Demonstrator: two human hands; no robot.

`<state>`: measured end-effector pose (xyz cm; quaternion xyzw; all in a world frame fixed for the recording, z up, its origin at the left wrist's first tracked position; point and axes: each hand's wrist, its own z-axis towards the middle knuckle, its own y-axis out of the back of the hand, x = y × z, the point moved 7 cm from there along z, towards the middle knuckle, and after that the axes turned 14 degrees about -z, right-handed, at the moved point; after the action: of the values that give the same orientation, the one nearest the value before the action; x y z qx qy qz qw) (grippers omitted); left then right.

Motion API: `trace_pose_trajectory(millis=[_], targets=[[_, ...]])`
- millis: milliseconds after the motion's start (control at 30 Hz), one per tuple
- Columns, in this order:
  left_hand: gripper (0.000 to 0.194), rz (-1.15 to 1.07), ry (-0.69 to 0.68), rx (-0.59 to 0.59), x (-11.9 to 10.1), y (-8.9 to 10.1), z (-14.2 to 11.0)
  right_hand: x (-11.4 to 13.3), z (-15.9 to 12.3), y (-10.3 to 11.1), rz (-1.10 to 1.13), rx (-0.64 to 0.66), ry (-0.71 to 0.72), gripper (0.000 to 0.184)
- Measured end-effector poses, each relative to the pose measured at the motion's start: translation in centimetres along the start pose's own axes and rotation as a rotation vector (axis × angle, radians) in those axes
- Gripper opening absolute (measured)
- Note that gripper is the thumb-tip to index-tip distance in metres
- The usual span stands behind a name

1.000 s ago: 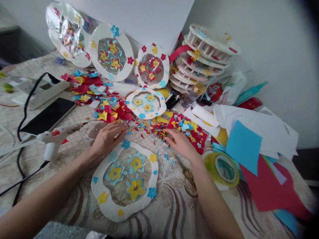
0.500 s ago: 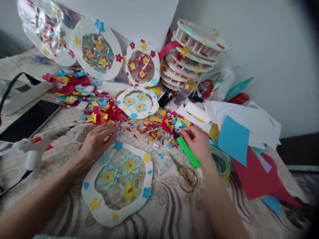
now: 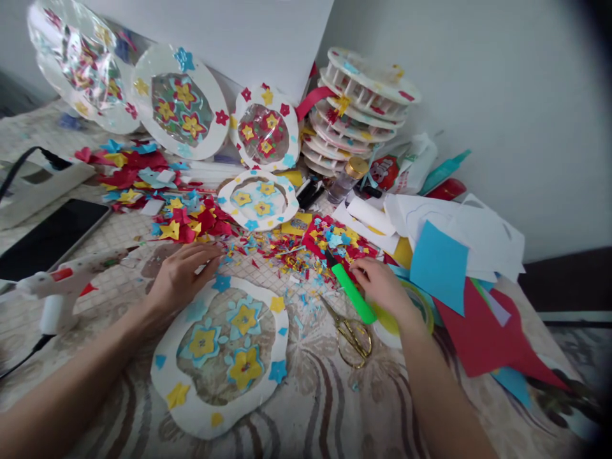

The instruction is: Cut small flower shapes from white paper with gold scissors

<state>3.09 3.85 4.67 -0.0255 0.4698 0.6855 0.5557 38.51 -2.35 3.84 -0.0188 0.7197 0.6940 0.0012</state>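
Note:
A white ring-shaped panel (image 3: 167, 398) with a clear centre lies flat on the table, decorated with yellow and light blue paper flowers and stars. My left hand (image 3: 184, 274) rests by its upper left edge, fingers stretched loosely and thumb apart, holding nothing I can see. On the right, my right hand (image 3: 385, 287) has its fingers curled in, thumb near the index finger; whatever they may hold is hidden. Just left of it lies a bright green tool (image 3: 352, 293) with a dark pointed tip. Gold-handled scissors (image 3: 351, 335) lie between that tool and the panel.
Colourful paper scraps (image 3: 287, 252) and a pile of paper stars (image 3: 201, 217) spread behind my hands. A glue gun (image 3: 57, 287) and a phone (image 3: 57, 239) are left. Rolled tape (image 3: 428, 309) and coloured sheets (image 3: 440, 264) lie right. Decorated panels (image 3: 217, 83) and a tiered white stand (image 3: 363, 115) rise behind.
My right hand has shifted slightly down, its fingers now a little below the red paper scraps. The left hand keeps its place by the panel. The whole view has shifted slightly.

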Motion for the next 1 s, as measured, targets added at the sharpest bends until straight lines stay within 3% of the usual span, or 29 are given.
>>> trace_pose_trajectory(millis=[200, 467, 733, 1000], targets=[[0.012, 0.022, -0.066, 0.000, -0.4, 0.0, -0.1, -0.5, 1.9, -0.2, -0.086, -0.057, -0.096, 0.010], [0.012, 0.013, -0.027, 0.016, 0.1, 0.0, -0.2, 0.2, 2.7, -1.2, -0.210, -0.055, -0.132, 0.013], [0.013, -0.003, 0.020, 0.020, 0.4, -0.1, -0.2, -1.4, 2.4, -1.1, -0.065, -0.143, -0.127, 0.012], [0.012, 0.003, -0.027, 0.012, 0.1, -0.1, -0.2, -1.0, 2.7, -1.8, -0.050, -0.059, -0.149, 0.009]])
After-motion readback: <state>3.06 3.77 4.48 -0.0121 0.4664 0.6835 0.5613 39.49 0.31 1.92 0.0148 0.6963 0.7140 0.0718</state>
